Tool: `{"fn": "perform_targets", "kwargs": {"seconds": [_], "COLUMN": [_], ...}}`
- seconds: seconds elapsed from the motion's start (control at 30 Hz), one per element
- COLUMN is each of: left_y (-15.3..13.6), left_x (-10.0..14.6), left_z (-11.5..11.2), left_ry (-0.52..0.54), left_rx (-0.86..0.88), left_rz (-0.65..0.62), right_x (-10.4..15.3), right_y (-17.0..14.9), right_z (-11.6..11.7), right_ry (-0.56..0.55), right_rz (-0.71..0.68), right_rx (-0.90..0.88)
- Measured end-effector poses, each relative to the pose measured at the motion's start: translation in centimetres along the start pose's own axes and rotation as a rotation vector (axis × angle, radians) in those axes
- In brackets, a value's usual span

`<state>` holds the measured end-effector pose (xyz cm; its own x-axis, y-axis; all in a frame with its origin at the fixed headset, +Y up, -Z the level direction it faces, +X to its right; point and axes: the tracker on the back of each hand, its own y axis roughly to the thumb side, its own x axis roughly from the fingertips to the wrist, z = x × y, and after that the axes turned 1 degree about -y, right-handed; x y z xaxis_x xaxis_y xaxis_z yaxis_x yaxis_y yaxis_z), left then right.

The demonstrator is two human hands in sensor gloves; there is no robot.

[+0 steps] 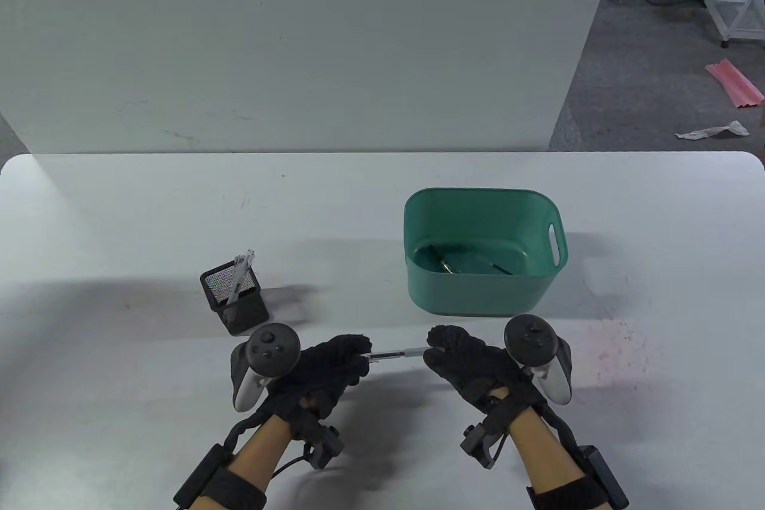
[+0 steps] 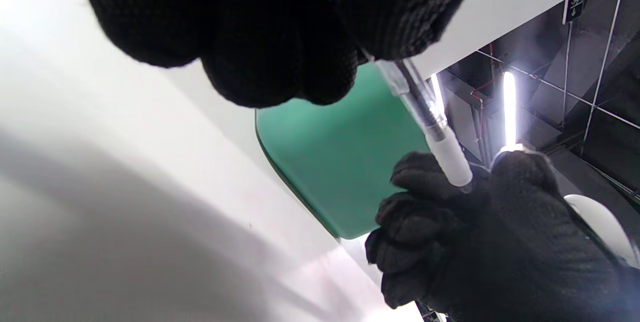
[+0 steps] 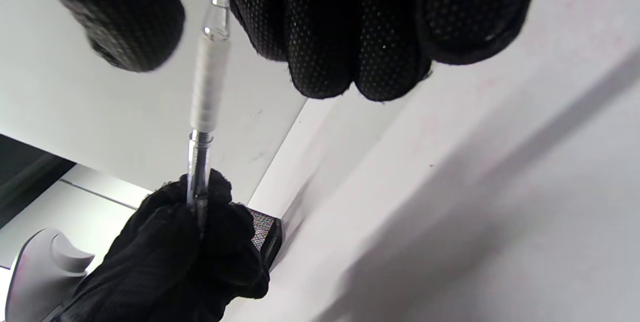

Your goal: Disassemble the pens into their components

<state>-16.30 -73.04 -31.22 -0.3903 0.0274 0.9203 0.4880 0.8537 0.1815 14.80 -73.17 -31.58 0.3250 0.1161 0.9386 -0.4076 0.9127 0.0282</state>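
A clear pen (image 1: pixel 395 353) with a white rubber grip runs level between my two hands, above the table near its front edge. My left hand (image 1: pixel 334 363) grips the clear barrel end. My right hand (image 1: pixel 457 354) holds the tip end by the white grip. In the left wrist view the pen (image 2: pixel 430 122) slants from my left fingers down to my right hand (image 2: pixel 480 232). In the right wrist view the pen (image 3: pixel 205 92) runs from my right fingers down into my left hand (image 3: pixel 185 242).
A green bin (image 1: pixel 484 247) stands behind my right hand and holds some pen parts (image 1: pixel 472 265). A black mesh pen holder (image 1: pixel 234 293) with clear pens (image 1: pixel 239 274) stands behind my left hand. A white wall panel rises at the table's back edge.
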Motion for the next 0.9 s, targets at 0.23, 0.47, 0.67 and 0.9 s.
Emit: {"fn": "perform_targets", "kwargs": {"seconds": [0.23,0.47,0.67,0.9], "left_y": [0.0,0.0,-0.2,-1.2], "left_x": [0.0,-0.1,-0.1,-0.1], "left_z": [0.0,-0.1,0.1,0.7], "left_ry": [-0.006,-0.017,-0.015,-0.028], "left_rx": [0.006,0.018,0.033,0.091], "left_rz": [0.002,0.000,0.010,0.045], "right_x": [-0.1,-0.1,-0.1,0.2], "right_y": [0.4,-0.1,0.0,0.3], "right_z": [-0.1,-0.1,-0.4,-1.1], "right_ry": [-0.004,-0.039,-0.054,-0.096], "right_rz": [-0.031,0.011,-0.021,-0.042], "right_rx": [-0.004,-0.047,-0.029,-0.031]}}
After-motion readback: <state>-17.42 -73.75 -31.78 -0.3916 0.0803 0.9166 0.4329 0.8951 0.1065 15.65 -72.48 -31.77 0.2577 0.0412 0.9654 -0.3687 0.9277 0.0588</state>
